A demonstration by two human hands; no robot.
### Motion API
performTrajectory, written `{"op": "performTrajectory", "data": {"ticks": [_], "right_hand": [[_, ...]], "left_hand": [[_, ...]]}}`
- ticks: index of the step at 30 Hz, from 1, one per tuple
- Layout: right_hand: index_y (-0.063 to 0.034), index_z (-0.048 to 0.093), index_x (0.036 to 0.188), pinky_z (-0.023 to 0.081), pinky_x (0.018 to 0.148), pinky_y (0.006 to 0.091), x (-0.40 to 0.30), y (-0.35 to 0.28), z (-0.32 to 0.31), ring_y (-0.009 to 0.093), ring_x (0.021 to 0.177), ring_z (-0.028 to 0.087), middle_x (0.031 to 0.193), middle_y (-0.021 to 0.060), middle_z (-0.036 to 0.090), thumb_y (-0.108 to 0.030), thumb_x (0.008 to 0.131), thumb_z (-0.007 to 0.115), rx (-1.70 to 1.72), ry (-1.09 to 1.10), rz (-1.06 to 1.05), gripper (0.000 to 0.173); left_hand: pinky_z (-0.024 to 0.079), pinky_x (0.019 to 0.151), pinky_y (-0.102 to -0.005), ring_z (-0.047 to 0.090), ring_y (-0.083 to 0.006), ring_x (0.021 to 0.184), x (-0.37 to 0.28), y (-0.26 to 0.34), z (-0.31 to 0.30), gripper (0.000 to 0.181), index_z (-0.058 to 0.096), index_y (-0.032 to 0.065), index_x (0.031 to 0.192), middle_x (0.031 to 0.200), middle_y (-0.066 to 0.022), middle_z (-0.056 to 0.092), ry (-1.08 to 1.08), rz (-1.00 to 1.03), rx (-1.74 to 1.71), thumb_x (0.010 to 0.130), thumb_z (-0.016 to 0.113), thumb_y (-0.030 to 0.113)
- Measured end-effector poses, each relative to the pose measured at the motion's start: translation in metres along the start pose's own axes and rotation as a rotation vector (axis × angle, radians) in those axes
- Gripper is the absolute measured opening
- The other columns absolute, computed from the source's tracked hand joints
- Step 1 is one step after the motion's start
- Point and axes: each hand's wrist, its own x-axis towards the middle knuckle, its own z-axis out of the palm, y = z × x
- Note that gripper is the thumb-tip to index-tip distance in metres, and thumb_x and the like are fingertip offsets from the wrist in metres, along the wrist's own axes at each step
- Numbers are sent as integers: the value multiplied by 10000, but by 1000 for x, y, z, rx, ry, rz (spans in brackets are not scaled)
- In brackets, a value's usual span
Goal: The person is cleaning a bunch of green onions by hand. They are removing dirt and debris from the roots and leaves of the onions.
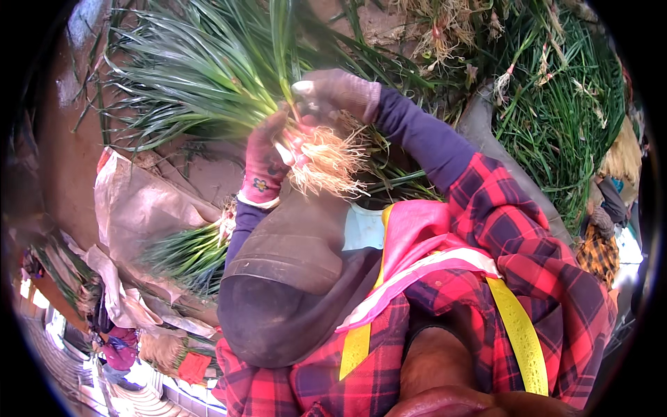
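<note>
My left hand [267, 156], in a pink patterned glove, is closed around a bunch of young allium plants [234, 99] with long green leaves. The bunch's pinkish-white bulbs and pale, stringy roots [333, 161] point to the lower right, above my knee. Right beside it, my right hand [341, 94], in a dirty gloved covering with a pink cuff, pinches a single green stalk [284, 78] at the bunch's base. The fingers of both hands are partly hidden by the stems and roots.
A large heap of green plants [552, 120] lies at the right, with rooted bulbs [443, 36] at the top. A smaller bunch [187, 255] rests by a pale sack [140, 203] at the left. My dark boot [292, 240] is below my hands. Other people are at the far edges.
</note>
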Motion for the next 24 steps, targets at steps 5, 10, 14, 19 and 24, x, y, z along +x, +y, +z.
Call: {"op": "performTrajectory", "data": {"ticks": [5,10,14,19,24], "right_hand": [[-37,580,838,457,560,280,12,2,8,179,636,553,752,74,572,-198,722,572,-382,86,-81,199],[-36,603,747,447,716,365,9,0,22,276,785,570,823,128,587,-243,729,506,-1392,280,-108,229],[-20,622,832,440,731,362,18,-10,-37,296,783,575,831,167,601,-314,763,482,-1447,261,239,333],[-28,587,978,412,803,364,-22,-50,-33,269,898,559,983,154,573,-465,795,425,-1398,174,496,501],[-29,589,932,422,744,375,14,-52,16,306,834,553,888,177,574,-411,808,411,-1400,73,160,439]], "left_hand": [[499,421,-309,581,-250,632,-1,-3,4,322,479,-29,997,807,-176,563,157,18,96,783,509,211],[507,460,-312,576,-233,633,10,-12,-3,262,502,-46,928,831,-173,560,388,16,237,778,494,168],[454,424,-287,549,-200,612,-8,-4,18,270,506,-38,948,755,-135,539,409,14,285,800,453,182],[428,414,-271,530,-174,588,3,-15,10,285,505,-35,982,715,-106,534,300,-31,288,825,423,188],[434,451,-256,536,-172,646,3,-15,17,281,516,-23,966,758,-97,536,234,-1,436,819,427,199]]}}
